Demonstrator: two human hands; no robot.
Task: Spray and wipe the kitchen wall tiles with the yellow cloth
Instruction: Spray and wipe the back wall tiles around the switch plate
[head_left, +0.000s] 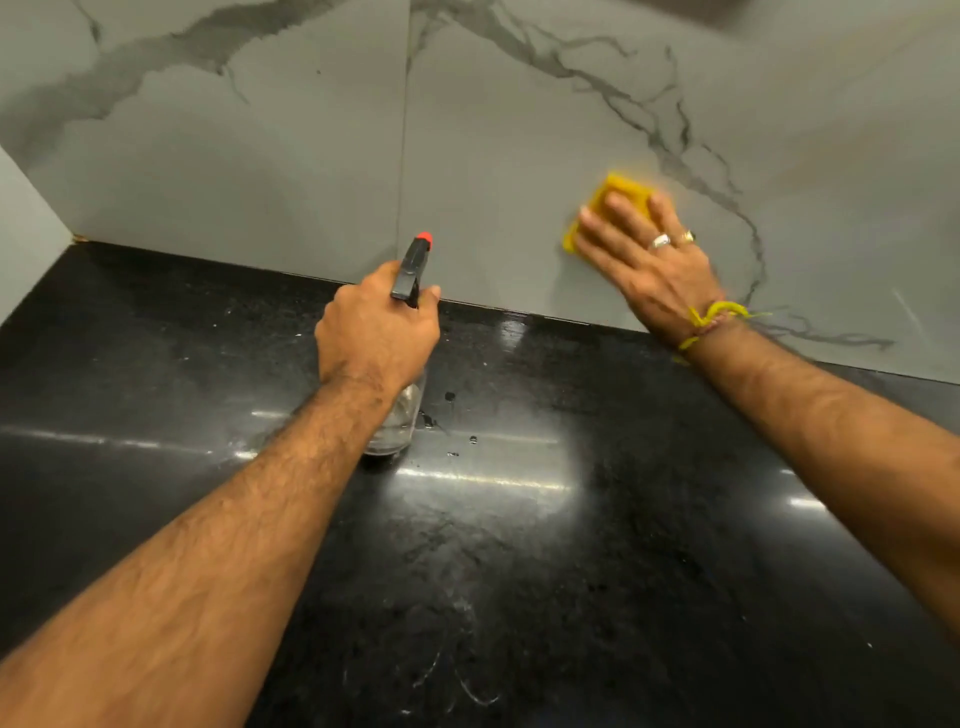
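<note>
Grey marble-veined wall tiles (260, 171) rise behind a black counter. My right hand (649, 260) lies flat on the right tile and presses the folded yellow cloth (621, 189) against it; the cloth is blurred and mostly under my fingers. My left hand (374, 332) grips the neck of a clear spray bottle (397, 421) that stands on the counter. Its black trigger head with a red nozzle tip (415, 260) points at the wall, just left of the vertical tile joint.
The glossy black stone counter (519, 545) fills the lower frame, with a few water drops beside the bottle and bright light reflections. A side wall (21, 234) closes the corner at far left.
</note>
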